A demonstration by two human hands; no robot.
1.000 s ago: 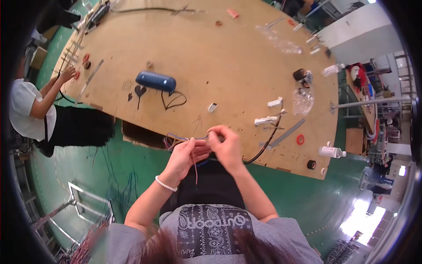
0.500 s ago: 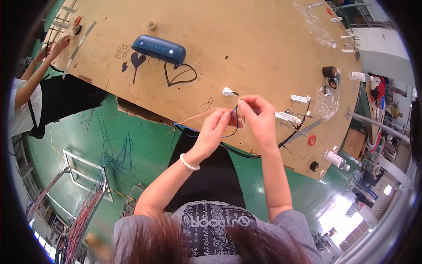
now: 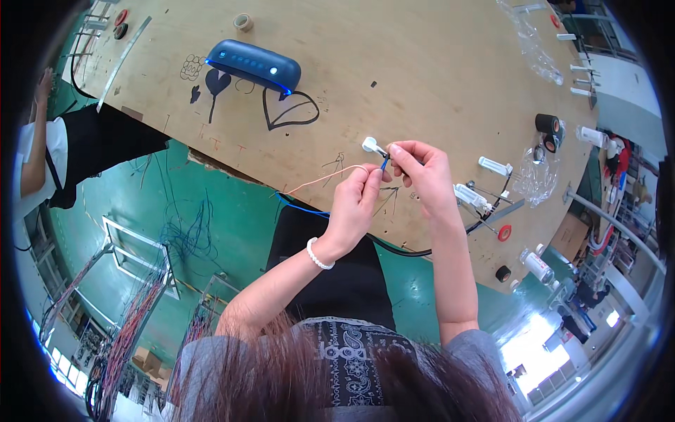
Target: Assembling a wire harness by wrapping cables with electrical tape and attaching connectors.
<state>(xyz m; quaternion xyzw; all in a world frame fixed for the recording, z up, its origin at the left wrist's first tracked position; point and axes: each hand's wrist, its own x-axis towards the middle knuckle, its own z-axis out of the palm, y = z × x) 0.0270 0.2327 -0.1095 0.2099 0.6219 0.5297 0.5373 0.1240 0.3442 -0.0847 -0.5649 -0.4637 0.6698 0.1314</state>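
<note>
My left hand [image 3: 357, 202] is closed in a pinch on a blue wire [image 3: 304, 206]; a short length of it stands up past the fingertips. My right hand [image 3: 427, 174] pinches the upper end of that wire, its tip hidden by the fingers. Both hands are close together above the board's near edge. Touching or just beside the right fingertips is the dark tip of a white peg-like holder [image 3: 370, 144] on the board. An orange-pink wire [image 3: 325, 181] arches from the board's edge to the left fingers; whether they hold it too, I cannot tell.
A dark blue speaker [image 3: 253, 67] stands on the wooden board [image 3: 436, 63], a tape roll [image 3: 242, 22] behind it. To the right are white holders [image 3: 472, 197], black tape [image 3: 547, 124], red tape [image 3: 504, 233] and a bottle [image 3: 537, 266]. Another person's arm [image 3: 36, 148] shows far left.
Both hands have moved slightly with the blue wire, its loop drawn into a short straight piece. My right fingertips have come to the white holder's dark tip. The other person's hands have drawn back leftward.
</note>
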